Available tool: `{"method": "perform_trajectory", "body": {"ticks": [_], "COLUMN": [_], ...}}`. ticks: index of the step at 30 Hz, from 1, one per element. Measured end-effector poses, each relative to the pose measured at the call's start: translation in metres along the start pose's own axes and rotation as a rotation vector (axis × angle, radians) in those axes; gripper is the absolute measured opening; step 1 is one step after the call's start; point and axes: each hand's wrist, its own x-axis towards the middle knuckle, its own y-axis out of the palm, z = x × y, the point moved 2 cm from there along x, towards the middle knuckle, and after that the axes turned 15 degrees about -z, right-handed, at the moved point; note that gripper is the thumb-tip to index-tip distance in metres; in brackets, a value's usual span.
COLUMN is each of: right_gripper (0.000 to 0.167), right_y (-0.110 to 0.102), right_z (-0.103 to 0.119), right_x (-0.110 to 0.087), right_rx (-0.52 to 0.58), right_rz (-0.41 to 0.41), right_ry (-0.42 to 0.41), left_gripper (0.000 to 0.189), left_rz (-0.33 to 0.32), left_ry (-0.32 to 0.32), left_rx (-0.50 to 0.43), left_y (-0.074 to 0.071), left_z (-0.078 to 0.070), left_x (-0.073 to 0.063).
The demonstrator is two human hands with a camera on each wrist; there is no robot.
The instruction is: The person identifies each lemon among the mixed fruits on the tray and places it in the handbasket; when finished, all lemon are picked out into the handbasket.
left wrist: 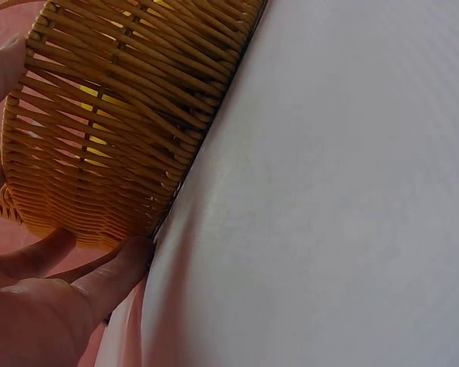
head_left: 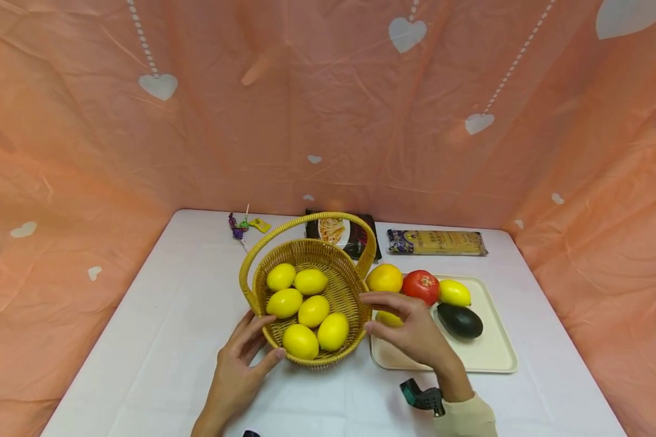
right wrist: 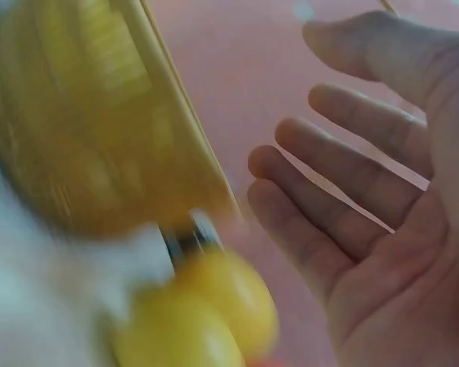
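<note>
A woven basket (head_left: 352,285) with a tall arched handle stands on the white table, holding several yellow lemons (head_left: 300,342). At its near left side is my left hand (head_left: 239,370), fingers spread and fairly straight. Its thumb and index finger reach the rim, and the other fingers lie along the outer wall (left wrist: 115,130). My right hand (head_left: 412,334) hovers beside the basket's right rim, over the tray; in the right wrist view its fingers (right wrist: 352,168) are spread, with nothing in the palm and a gap to the blurred basket (right wrist: 99,138).
A cream tray (head_left: 500,340) carries an orange (head_left: 384,278), a red round fruit (head_left: 421,287), a lemon (head_left: 455,293), a dark avocado (head_left: 460,321) and a partly hidden yellow fruit (head_left: 389,318). Behind lie lollipops (head_left: 239,227), a black packet (head_left: 352,243) and a noodle pack (head_left: 437,243).
</note>
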Motion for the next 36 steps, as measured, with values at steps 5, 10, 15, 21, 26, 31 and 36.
{"method": "perform_trajectory", "body": {"ticks": [5, 10, 15, 21, 26, 31, 36], "right_gripper": [0.04, 0.042, 0.042, 0.045, 0.055, 0.06, 0.054], "right_y": [-0.06, -0.106, -0.134, -0.153, -0.161, -0.16, -0.154], "right_z": [-0.025, -0.044, -0.056, -0.076, -0.094, -0.112, -0.119], "right_x": [-0.009, -0.019, -0.025, -0.024, -0.02, -0.018, -0.02], "right_rx": [0.012, 0.071, 0.152, -0.008, -0.196, -0.25, -0.164], "right_rz": [-0.132, -0.269, -0.36, -0.421, -0.38, -0.306, -0.314], "right_ry": [0.069, 0.102, 0.129, 0.194, 0.302, 0.424, 0.459], "left_gripper": [0.057, 0.057, 0.058, 0.058, 0.058, 0.058, 0.058], "left_rz": [0.0, 0.004, 0.004, 0.004, 0.002, 0.004, 0.005], "left_ry": [0.005, 0.013, 0.015, 0.011, 0.012, 0.016, 0.019], "left_rx": [-0.002, 0.004, 0.003, -0.001, 0.008, 0.007, -0.001], "left_y": [0.0, 0.0, 0.0, 0.0, -0.001, 0.0, 0.0], "left_z": [0.001, 0.001, 0.002, 0.001, 0.001, 0.001, 0.002], "left_x": [0.0, 0.0, 0.0, 0.0, 0.0, 0.0, -0.001]}}
